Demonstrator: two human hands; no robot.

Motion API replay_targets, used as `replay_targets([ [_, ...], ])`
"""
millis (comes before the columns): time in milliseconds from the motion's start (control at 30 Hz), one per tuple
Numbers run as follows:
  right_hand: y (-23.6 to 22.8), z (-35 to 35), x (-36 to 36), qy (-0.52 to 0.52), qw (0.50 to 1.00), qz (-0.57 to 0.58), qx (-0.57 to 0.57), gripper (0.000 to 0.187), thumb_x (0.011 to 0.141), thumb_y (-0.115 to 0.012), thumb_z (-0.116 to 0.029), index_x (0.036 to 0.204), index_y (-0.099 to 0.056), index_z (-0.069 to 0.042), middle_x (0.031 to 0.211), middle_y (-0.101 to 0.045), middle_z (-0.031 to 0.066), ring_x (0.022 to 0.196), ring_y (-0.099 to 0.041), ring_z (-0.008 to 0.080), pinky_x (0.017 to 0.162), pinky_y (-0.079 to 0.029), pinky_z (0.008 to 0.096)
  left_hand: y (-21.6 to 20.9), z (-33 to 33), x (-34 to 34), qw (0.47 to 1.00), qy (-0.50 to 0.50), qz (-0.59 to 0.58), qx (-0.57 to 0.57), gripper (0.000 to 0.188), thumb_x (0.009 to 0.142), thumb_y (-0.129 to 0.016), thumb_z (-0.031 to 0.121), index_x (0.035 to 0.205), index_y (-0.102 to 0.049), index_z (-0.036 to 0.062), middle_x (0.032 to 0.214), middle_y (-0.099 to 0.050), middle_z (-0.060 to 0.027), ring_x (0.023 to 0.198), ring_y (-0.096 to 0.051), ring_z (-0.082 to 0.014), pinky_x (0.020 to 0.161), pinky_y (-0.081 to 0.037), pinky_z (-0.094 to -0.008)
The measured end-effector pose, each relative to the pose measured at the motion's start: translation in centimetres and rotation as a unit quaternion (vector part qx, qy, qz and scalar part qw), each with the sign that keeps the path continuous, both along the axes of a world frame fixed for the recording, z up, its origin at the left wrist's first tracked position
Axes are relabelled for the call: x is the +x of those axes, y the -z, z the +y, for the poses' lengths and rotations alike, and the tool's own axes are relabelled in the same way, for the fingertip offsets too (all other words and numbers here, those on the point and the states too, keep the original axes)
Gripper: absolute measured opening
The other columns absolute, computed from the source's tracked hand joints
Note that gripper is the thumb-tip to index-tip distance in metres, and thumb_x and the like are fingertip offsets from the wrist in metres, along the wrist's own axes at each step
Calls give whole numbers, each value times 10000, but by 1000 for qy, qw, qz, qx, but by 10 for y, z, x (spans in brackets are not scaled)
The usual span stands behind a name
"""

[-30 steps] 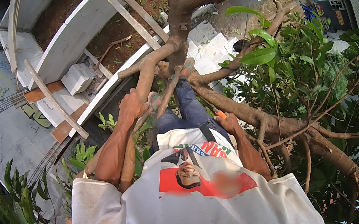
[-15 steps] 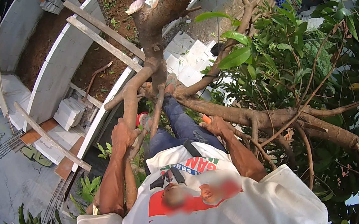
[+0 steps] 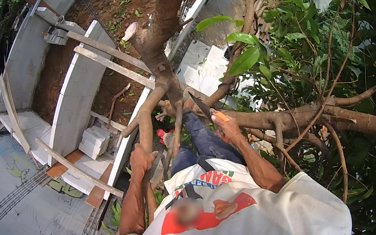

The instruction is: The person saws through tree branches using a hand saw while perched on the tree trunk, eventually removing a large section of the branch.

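My left hand [image 3: 142, 161] is closed around an upright brown branch [image 3: 145, 119] left of my legs. In my right hand [image 3: 228, 126] is an orange-handled saw [image 3: 202, 105], its dark, tapering blade pointing up and left toward the trunk; its teeth cannot be made out. That blade hangs over my blue trousers [image 3: 203, 135], just above a thick limb [image 3: 269, 121] that runs off to the right. The main trunk [image 3: 157, 57] rises ahead, forking close to my feet. A thinner stem [image 3: 178, 128] stands between my two hands.
Leafy branches [image 3: 285, 40] fill the right side. Below on the left are pale block walls [image 3: 74, 87], wooden planks [image 3: 113, 65], stacked white blocks [image 3: 95, 142] and bare soil [image 3: 108, 93]. Steel bars [image 3: 15, 191] jut out at the far left. White slabs [image 3: 209, 68] lie beyond the trunk.
My right hand has risen slightly, bringing the saw's blade into plain sight. My left hand keeps its hold on the branch. The whole view has shifted and tilted.
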State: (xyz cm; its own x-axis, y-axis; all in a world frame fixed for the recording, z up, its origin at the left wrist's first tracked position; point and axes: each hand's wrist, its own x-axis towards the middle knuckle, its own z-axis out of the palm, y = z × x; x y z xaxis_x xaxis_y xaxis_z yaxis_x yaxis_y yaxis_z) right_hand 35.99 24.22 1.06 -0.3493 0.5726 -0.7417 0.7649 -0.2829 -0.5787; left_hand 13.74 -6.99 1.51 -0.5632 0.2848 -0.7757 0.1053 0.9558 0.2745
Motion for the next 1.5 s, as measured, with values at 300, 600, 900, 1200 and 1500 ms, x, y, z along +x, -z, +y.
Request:
replay_targets([
  [300,16,32,-61,356,840,320,-254,261,1064,-658,-360,941,-602,-137,617,-423,-66,471,-446,89,439,-398,269,5,6,8,999,-10,28,-20,745,762,-876,453,1219,-593,-64,1086,-732,-342,1050,-728,-484,931,-569,-527],
  [600,70,51,-98,438,790,283,-323,290,1039,-685,-369,885,-521,-185,632,-426,-66,477,-448,94,457,-392,277,-3,32,12,996,-29,48,-62,737,786,-870,400,1296,-587,-51,1089,-737,-323,1031,-726,-486,892,-571,-523],
  [900,69,60,-74,441,786,229,-368,245,1055,-624,-304,1134,-636,-72,639,-440,-45,490,-423,100,476,-402,259,17,23,22,993,-70,90,-43,732,769,-882,289,1353,-577,-30,1081,-734,-302,1010,-744,-428,894,-573,-485],
  [1200,234,118,-198,500,725,232,-412,211,1028,-643,-214,880,-535,-110,600,-464,-33,452,-438,111,467,-398,313,27,45,17,985,-114,48,-118,609,775,-875,266,1235,-603,-25,965,-754,-243,878,-767,-373,810,-589,-449],
  [1500,109,87,-138,468,771,204,-382,256,1053,-536,-150,1258,-612,-19,636,-454,-36,460,-415,83,469,-399,275,23,34,11,988,-113,44,-90,638,789,-875,300,1249,-589,-35,946,-747,-200,836,-741,-280,801,-592,-403],
])
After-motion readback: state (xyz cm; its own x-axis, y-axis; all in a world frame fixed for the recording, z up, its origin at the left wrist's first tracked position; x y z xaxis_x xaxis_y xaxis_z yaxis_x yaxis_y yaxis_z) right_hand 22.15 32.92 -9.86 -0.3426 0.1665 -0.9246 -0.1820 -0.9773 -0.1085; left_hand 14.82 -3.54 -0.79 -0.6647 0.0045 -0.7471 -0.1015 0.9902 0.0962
